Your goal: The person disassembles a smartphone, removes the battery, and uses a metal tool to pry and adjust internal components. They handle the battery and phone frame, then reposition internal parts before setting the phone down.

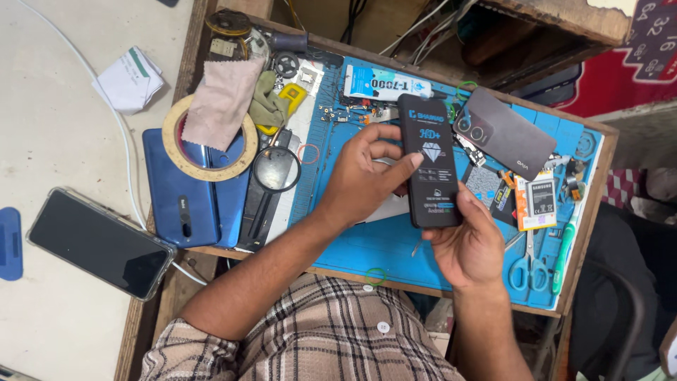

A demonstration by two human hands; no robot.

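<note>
Here the left hand [363, 176] and right hand [469, 243], both closed on the black flat packet [430, 164] above the blue work mat [374, 247], could flex and crack it if either thumb presses hard.

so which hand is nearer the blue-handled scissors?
Right. The right hand grips the bottom end of the black packet, just beside the scissors. The left hand is further off, on the packet's far side.

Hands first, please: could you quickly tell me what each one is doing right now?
Left hand: closed on the black packet, thumb across its front.
Right hand: gripping the packet's lower end.
</note>
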